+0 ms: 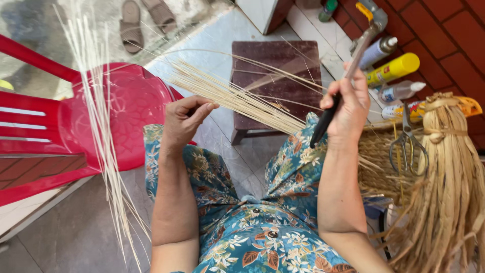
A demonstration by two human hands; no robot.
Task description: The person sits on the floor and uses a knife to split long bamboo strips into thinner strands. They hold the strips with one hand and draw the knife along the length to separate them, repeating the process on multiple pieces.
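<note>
My left hand (pixel 184 121) is closed in a loose pinch on thin pale strands that run to a bundle of straw-coloured reeds (pixel 237 98) lying across my lap, fanning up and left. My right hand (pixel 348 108) grips a black-handled metal tool (pixel 343 83), held upright with its metal end pointing to the upper right. The reed bundle passes under my right wrist. My knees, in blue floral cloth, are below both hands.
A red plastic chair (pixel 101 121) stands at the left with long loose reeds (pixel 101 126) across it. A dark wooden stool (pixel 275 65) is ahead. Spray cans (pixel 391 68), scissors (pixel 408 144), a woven basket (pixel 379 162) and a raffia bundle (pixel 447 177) crowd the right. Sandals (pixel 132 25) lie far off.
</note>
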